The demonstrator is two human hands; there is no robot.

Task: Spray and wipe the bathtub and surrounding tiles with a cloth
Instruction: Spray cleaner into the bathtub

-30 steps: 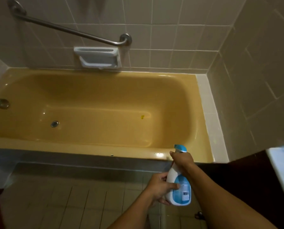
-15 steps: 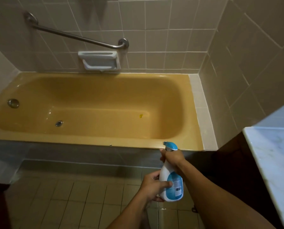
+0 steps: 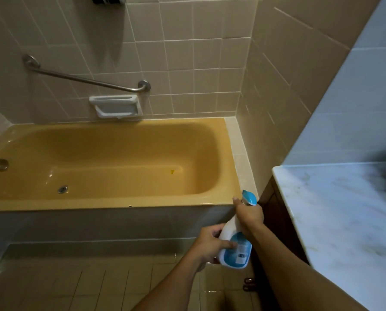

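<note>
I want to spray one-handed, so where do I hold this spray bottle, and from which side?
Hold the spray bottle at its narrow neck, just below the blue trigger head, coming from the side away from the yellow bathtub. It stands roughly upright, trigger apparently facing the tub, so a forefinger falls onto it; the wide body only suits steadying.

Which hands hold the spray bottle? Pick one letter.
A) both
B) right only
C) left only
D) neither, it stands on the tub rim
A: the left hand grips the body of the spray bottle, and the right hand wraps around its neck.
</note>
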